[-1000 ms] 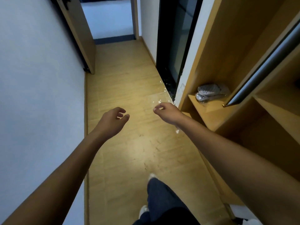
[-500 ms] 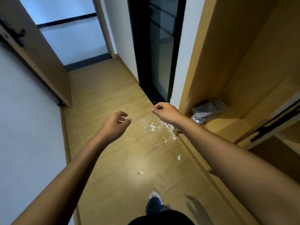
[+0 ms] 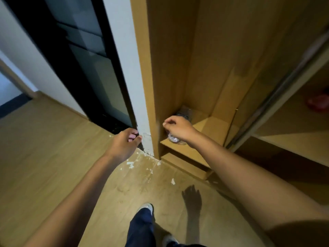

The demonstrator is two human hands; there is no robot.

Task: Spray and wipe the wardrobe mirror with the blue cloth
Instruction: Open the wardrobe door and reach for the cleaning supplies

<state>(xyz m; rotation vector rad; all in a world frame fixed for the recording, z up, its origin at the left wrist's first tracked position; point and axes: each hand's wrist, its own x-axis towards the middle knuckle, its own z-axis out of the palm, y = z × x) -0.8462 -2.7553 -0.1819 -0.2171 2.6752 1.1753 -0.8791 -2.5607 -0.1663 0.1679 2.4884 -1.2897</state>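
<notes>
Open wardrobe point(image 3: 204, 59) fills the right half; a wall strip point(image 3: 128, 68) stands just left of its side panel, glass door point(image 3: 92, 68) further left. Bagged item point(image 3: 175, 139) lies on the low wardrobe shelf point(image 3: 210, 125), partly behind the right hand point(image 3: 178, 129). Left hand point(image 3: 122, 145) sits before the wall strip's base. Debris flecks point(image 3: 130, 164) lie on the floor point(image 3: 44, 157) below it. Shoe point(image 3: 146, 208) is nearest the camera.

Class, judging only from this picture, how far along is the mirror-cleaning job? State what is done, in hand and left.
Done: nothing shows as done; no blue cloth or spray bottle is in view. In hand: both the left hand and right hand hold nothing, fingers loosely curled, the right in front of the wooden wardrobe shelf. Left: fetching cloth and spray, spraying, wiping.
</notes>
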